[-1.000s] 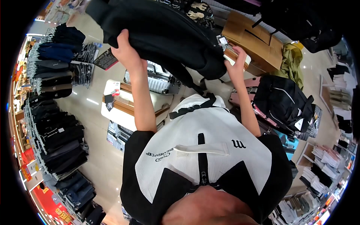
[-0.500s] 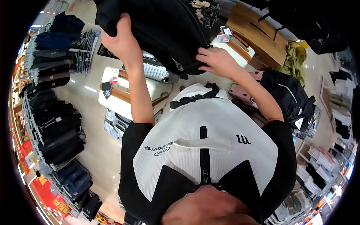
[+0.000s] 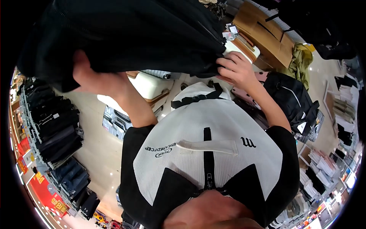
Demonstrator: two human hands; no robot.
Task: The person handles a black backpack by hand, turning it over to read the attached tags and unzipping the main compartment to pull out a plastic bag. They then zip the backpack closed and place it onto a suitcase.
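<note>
The black garment (image 3: 133, 34) is off any surface and drawn out between both hands, opened lengthwise but neither folded nor set down; neither hand has let go. How much handling is left cannot be told from this view.

From the left hand (image 3: 105, 83), the cloth rises toward twelve o'clock and runs across to two, with a loose part hanging out at ten. The thumb lies against the near face and the fingers go out of sight behind it, so the hand seems to pinch the cloth between them (it is a little blurred).

From the right hand (image 3: 239, 71), the garment spreads away between nine and eleven o'clock. The fingers are bent and close together, gathering its narrow end; the thumb's exact place is hard to tell.

A white case (image 3: 252, 56) lies just beyond that hand at one o'clock, a carton (image 3: 265, 34) farther out, and a black bag (image 3: 288, 100) at four. Another white case (image 3: 149, 86) shows below the garment, at three from the left hand.
</note>
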